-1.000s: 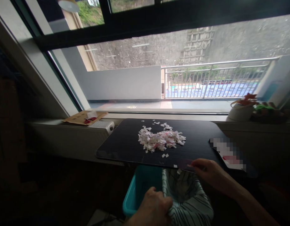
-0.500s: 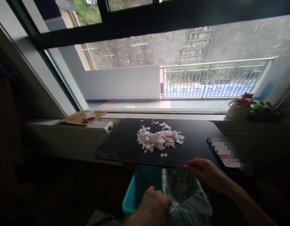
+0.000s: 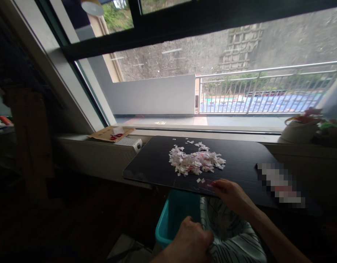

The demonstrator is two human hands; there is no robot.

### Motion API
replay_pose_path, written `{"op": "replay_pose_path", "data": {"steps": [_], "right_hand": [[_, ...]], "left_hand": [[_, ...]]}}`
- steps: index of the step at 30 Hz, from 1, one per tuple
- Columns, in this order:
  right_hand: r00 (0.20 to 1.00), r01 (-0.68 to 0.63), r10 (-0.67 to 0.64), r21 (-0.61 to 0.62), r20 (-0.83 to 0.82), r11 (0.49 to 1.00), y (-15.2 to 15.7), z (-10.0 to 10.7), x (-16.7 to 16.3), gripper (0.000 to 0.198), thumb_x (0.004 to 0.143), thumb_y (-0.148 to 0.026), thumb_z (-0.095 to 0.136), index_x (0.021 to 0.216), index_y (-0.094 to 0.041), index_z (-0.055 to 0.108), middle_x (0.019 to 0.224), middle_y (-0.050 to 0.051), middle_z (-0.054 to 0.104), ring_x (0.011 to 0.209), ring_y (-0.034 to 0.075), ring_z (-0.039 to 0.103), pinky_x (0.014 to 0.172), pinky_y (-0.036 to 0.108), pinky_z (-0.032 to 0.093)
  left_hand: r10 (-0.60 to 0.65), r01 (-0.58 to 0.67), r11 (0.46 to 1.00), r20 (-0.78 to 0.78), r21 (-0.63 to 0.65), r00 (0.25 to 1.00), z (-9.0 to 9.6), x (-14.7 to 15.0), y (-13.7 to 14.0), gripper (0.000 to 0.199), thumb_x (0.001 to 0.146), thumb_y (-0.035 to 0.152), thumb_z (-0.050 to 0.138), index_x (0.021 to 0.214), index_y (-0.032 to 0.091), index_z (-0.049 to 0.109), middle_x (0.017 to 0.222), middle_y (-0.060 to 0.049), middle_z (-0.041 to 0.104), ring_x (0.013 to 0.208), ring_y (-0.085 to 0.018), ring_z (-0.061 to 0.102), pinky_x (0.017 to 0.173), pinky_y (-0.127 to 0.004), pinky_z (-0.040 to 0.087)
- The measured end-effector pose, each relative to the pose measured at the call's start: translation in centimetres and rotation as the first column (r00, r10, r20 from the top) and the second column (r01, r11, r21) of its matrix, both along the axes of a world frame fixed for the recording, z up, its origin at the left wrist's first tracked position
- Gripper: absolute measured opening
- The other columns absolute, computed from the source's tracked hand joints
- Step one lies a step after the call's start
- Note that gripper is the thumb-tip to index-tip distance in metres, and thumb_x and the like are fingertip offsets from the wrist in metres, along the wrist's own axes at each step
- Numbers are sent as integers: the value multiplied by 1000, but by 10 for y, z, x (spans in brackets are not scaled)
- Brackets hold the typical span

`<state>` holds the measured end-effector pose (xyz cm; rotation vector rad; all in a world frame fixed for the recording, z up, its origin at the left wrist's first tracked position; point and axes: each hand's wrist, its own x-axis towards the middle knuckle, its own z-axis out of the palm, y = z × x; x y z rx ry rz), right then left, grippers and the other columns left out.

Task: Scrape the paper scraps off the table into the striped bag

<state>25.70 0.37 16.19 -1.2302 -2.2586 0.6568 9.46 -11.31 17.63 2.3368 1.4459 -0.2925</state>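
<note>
My right hand (image 3: pixel 231 195) pinches a thin, see-through pinkish plastic piece (image 3: pixel 206 185) whose kind I cannot make out. It lies over the front edge of a dark tabletop (image 3: pixel 241 155), close to two loose paper scraps (image 3: pixel 200 180). Behind them spreads a heap of small cut paper pieces (image 3: pixel 194 162), mostly white with some pink. Below the edge, my left hand (image 3: pixel 190 237) is closed on the rim of a black-and-white striped cloth bag (image 3: pixel 241 243), keeping its mouth open. A teal plastic bin (image 3: pixel 163 223) stands beside the bag, partly hidden by my left arm.
A pixelated flat object (image 3: pixel 279 186) lies on the table's right side. On the left sill, red-handled scissors (image 3: pixel 117 136) rest on brown paper (image 3: pixel 102 135), above a white radiator (image 3: pixel 127 144). A pale pot (image 3: pixel 298 131) stands at the right sill, before the large window.
My right hand has moved the plastic piece up and inward onto the tabletop, nearer the two loose scraps. My left hand keeps its hold on the bag. The view has turned slightly left.
</note>
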Motion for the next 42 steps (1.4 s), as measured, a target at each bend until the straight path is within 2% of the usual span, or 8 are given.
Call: {"op": "replay_pose_path", "data": {"steps": [5, 9, 11, 19, 25, 29, 36, 42], "right_hand": [[998, -67, 66, -42, -15, 997, -1, 0, -2, 27, 85, -29, 48, 91, -22, 73, 86, 3, 73, 72, 18, 64, 66, 25, 46], [999, 49, -49, -1, -16, 999, 6, -7, 7, 29, 86, -31, 47, 94, -20, 73, 87, 5, 73, 72, 19, 65, 67, 27, 46], [998, 55, -55, 4, -22, 998, 7, -11, 8, 29, 87, -31, 47, 94, -20, 73, 87, 5, 73, 73, 19, 65, 68, 27, 46], [994, -87, 83, -72, -67, 994, -6, -11, -7, 28, 87, -31, 48, 89, -21, 74, 79, 2, 71, 66, 16, 63, 60, 24, 45], [993, 52, -51, 11, -106, 999, 26, -11, 11, 32, 86, -37, 48, 97, -20, 73, 91, 6, 74, 75, 20, 66, 69, 29, 48], [998, 23, -22, 19, -57, 1000, 38, -8, 16, 31, 84, -37, 50, 93, -20, 74, 88, 6, 75, 73, 21, 65, 67, 29, 48], [996, -71, 71, 0, 52, 997, 26, 8, 29, 27, 84, -33, 51, 85, -21, 75, 79, 3, 74, 65, 17, 63, 63, 26, 45], [996, -83, 79, 87, 42, 993, 38, 14, 4, 29, 85, -30, 49, 93, -20, 76, 83, 5, 74, 71, 19, 65, 64, 26, 45]], "left_hand": [[-11, 11, 1000, 14, 9, 1000, 0, 1, 0, 24, 79, 33, 61, 92, 13, 69, 89, -16, 72, 85, -30, 69, 90, -45, 46], [-28, 28, 999, -2, 14, 1000, -2, 3, 0, 24, 80, 32, 59, 93, 14, 68, 88, -16, 72, 84, -30, 69, 89, -45, 47], [-35, 35, 999, -11, 6, 999, -2, 5, 0, 24, 81, 33, 59, 93, 14, 68, 88, -16, 72, 84, -29, 69, 89, -45, 46], [-34, 34, 999, -10, -18, 999, 1, 5, 3, 27, 81, 36, 60, 94, 14, 68, 89, -16, 72, 85, -29, 69, 90, -45, 45], [-29, 30, 999, -11, 30, 1000, -5, 5, 2, 24, 79, 36, 61, 92, 16, 68, 89, -14, 73, 83, -28, 69, 88, -44, 46], [-27, 27, 998, 0, 56, 1000, -10, 4, 1, 23, 78, 36, 63, 90, 17, 68, 86, -13, 73, 80, -27, 69, 88, -43, 46], [21, -22, 999, 26, 48, 999, -10, -5, 0, 22, 79, 33, 61, 91, 16, 68, 87, -13, 72, 82, -26, 68, 90, -43, 46], [58, -60, 997, 36, 39, 998, -12, -12, -2, 20, 76, 31, 63, 91, 18, 68, 89, -11, 72, 83, -25, 67, 90, -42, 45]]}}
